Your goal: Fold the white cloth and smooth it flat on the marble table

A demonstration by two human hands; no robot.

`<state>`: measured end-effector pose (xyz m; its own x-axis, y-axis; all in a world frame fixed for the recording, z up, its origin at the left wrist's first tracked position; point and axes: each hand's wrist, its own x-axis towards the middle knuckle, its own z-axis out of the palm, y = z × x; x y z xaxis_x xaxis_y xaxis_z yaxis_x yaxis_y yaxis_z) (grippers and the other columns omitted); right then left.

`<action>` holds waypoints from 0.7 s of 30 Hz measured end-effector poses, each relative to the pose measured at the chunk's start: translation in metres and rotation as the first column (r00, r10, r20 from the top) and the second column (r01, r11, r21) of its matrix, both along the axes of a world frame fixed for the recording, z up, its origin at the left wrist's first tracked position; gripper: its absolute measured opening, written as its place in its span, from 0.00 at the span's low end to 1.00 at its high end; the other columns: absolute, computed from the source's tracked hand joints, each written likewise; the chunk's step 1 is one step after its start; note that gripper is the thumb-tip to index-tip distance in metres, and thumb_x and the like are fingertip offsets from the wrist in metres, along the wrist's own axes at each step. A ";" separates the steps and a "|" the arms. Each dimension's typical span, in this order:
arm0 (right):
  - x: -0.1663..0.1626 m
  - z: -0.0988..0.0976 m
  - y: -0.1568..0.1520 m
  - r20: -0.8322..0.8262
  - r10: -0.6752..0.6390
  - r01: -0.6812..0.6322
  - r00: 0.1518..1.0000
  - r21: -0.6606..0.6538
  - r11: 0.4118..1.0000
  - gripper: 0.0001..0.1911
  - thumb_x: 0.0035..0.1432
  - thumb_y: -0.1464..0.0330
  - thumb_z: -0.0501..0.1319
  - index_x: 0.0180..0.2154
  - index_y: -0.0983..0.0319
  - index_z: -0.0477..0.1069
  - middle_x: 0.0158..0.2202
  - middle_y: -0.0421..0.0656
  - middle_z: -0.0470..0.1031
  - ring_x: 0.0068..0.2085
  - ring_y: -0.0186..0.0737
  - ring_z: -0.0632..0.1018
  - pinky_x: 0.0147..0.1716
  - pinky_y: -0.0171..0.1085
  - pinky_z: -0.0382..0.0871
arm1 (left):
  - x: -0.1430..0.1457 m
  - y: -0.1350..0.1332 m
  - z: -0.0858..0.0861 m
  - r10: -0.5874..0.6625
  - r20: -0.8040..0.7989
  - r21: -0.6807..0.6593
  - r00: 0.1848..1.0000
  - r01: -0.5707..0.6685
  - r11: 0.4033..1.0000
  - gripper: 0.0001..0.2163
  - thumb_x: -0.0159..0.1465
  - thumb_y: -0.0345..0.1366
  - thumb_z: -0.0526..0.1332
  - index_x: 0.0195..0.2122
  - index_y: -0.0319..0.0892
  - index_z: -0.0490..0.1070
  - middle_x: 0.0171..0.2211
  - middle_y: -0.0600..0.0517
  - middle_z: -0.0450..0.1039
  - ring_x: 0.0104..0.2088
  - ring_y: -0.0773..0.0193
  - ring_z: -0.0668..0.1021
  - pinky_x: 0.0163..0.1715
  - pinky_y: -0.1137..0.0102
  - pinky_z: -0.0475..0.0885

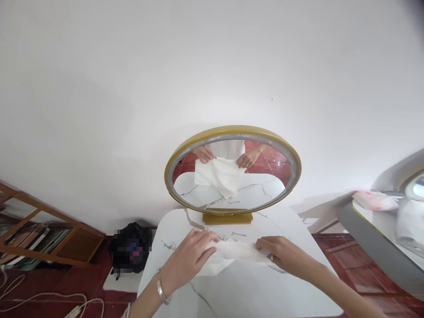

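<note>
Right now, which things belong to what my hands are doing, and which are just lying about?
In hand: white cloth, left hand, right hand, marble table.
Lying about: round mirror, black bag, bookshelf, floor cables, pink packet.

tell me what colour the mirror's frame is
Gold, matching its base. The mirror frame shows best in the head view, behind the white cloth.

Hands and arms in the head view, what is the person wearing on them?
The left hand has a silver bangle at the wrist. The right hand wears a ring on one finger. No sleeves or gloves show on either arm.
</note>
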<state>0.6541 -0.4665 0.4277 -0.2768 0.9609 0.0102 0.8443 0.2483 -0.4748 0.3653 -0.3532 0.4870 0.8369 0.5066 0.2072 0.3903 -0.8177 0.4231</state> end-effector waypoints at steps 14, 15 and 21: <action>0.033 0.073 -0.037 -0.238 -0.352 0.296 0.905 -0.243 0.924 0.17 0.51 0.53 0.63 0.25 0.60 0.75 0.32 0.42 0.77 0.32 0.38 0.75 0.34 0.36 0.66 | -0.006 0.023 0.001 -0.231 -0.067 0.031 0.971 0.233 0.972 0.09 0.66 0.39 0.55 0.28 0.45 0.66 0.25 0.57 0.69 0.28 0.66 0.73 0.42 0.65 0.70; 0.038 0.078 -0.041 -0.226 -0.384 0.333 0.895 -0.236 0.913 0.17 0.51 0.52 0.63 0.26 0.59 0.75 0.32 0.42 0.77 0.32 0.38 0.75 0.34 0.36 0.66 | -0.003 0.024 -0.001 -0.232 -0.085 -0.023 0.969 0.231 0.973 0.10 0.65 0.40 0.56 0.27 0.45 0.67 0.23 0.58 0.68 0.27 0.66 0.72 0.42 0.66 0.70; 0.080 0.086 -0.070 -0.156 -0.341 0.310 0.927 -0.193 0.931 0.15 0.58 0.56 0.57 0.32 0.58 0.77 0.34 0.44 0.78 0.32 0.39 0.75 0.33 0.36 0.67 | 0.023 0.012 0.000 -0.101 -0.115 -0.309 0.988 0.061 0.949 0.12 0.62 0.46 0.58 0.28 0.44 0.69 0.25 0.57 0.69 0.28 0.67 0.71 0.35 0.71 0.69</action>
<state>0.7339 -0.5368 0.5134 0.0432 0.9902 -0.1328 0.7595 -0.1189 -0.6395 0.3880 -0.3409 0.4871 0.8871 0.4581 -0.0572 0.3951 -0.6894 0.6071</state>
